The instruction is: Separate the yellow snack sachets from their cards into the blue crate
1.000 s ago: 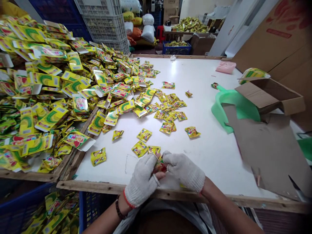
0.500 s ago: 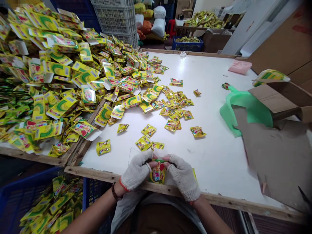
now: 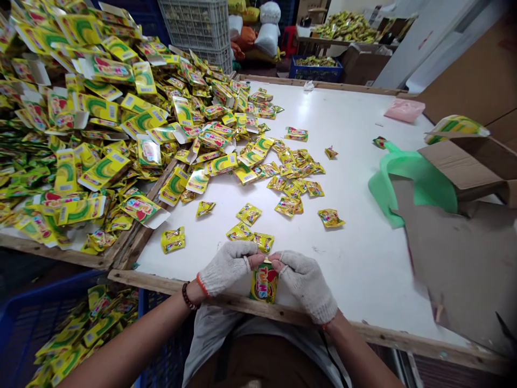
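A small yellow and green candy box (image 3: 264,284) with a red fruit picture stands or leans at the table's near edge, its printed face towards me. My left hand (image 3: 231,268), in a white fingerless glove, pinches the top end of this box between thumb and fingers. From the other side my right hand (image 3: 306,284), gloved alike, closes on the same top end, with the thumbs nearly meeting. The fingers partly hide the box's flap. Just beyond the hands lie yellow candy sachets (image 3: 263,242), one almost touching the left fingertips.
A large heap of candy boxes (image 3: 103,170) and sachets covers the left side. A green dustpan-like scoop (image 3: 383,188) and brown cardboard (image 3: 456,258) lie on the right. Below left stands a blue crate (image 3: 24,318) holding boxes. A wooden rim (image 3: 161,281) edges the table.
My hands have drawn closer together at the top of the candy box, and the pale flap seen above it earlier no longer stands up. The view has shifted slightly.
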`<state>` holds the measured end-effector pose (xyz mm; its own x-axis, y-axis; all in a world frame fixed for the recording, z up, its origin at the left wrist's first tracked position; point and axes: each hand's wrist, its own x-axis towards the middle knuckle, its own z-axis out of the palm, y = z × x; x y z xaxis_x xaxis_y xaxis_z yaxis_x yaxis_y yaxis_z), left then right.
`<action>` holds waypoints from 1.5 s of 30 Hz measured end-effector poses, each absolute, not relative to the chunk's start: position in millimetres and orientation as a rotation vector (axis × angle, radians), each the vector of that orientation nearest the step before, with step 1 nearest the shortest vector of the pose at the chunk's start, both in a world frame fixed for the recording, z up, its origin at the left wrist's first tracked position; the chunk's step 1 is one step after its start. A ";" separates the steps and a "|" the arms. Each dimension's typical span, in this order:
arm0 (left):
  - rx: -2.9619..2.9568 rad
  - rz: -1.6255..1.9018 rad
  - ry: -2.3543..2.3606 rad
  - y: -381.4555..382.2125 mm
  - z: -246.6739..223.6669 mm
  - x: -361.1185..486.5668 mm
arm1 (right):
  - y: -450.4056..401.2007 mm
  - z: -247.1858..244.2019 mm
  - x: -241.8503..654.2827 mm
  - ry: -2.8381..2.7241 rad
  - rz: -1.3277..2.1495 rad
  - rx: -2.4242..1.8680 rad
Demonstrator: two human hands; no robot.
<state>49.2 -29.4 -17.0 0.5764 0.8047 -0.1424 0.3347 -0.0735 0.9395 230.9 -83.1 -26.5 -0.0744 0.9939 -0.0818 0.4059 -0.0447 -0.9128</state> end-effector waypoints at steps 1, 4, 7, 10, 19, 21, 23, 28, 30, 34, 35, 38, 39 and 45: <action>1.680 0.487 0.955 -26.9 -16.0 48.7 | -81.6 -23.7 230.9 -1.551 1.123 -1.548; 1.694 0.429 0.939 -20.6 -16.2 46.6 | -76.0 -16.6 230.6 -1.553 1.181 -1.629; 1.701 0.415 0.918 -20.3 -18.6 42.1 | -73.9 -14.3 232.7 -1.576 1.170 -1.646; 1.758 0.457 0.830 -27.6 -22.7 37.3 | -79.5 -20.0 237.5 -1.634 1.143 -1.548; 1.939 0.520 0.891 -47.4 -30.5 42.8 | -92.2 -45.4 239.8 -1.670 1.056 -1.449; 1.984 0.500 0.970 -30.5 -23.0 33.6 | -82.0 -45.1 237.4 -1.534 1.158 -1.552; 2.047 0.547 1.193 -0.9 -11.9 17.3 | -72.7 -41.6 227.6 -1.280 1.240 -1.585; 1.892 0.497 2.063 95.5 11.7 -26.5 | -85.7 -19.3 163.6 -1.254 1.645 -1.195; 1.782 0.481 2.147 123.5 13.2 -34.7 | -99.3 -12.6 140.2 -1.446 1.922 -0.959; 1.651 0.535 2.052 138.3 7.9 -37.3 | -105.3 -17.4 139.8 -1.796 1.634 -1.147; 1.614 0.561 2.009 132.9 6.7 -36.3 | -101.7 -21.6 148.0 -1.839 1.462 -1.222; 1.505 0.617 1.852 97.5 5.8 -28.5 | -85.4 -34.8 175.2 -1.905 0.963 -1.272; 1.467 0.623 1.787 81.2 6.5 -23.9 | -79.3 -38.4 181.7 -1.921 0.804 -1.254; 0.979 0.568 1.165 0.9 17.6 13.7 | -46.9 -41.6 188.7 -1.901 0.500 -1.249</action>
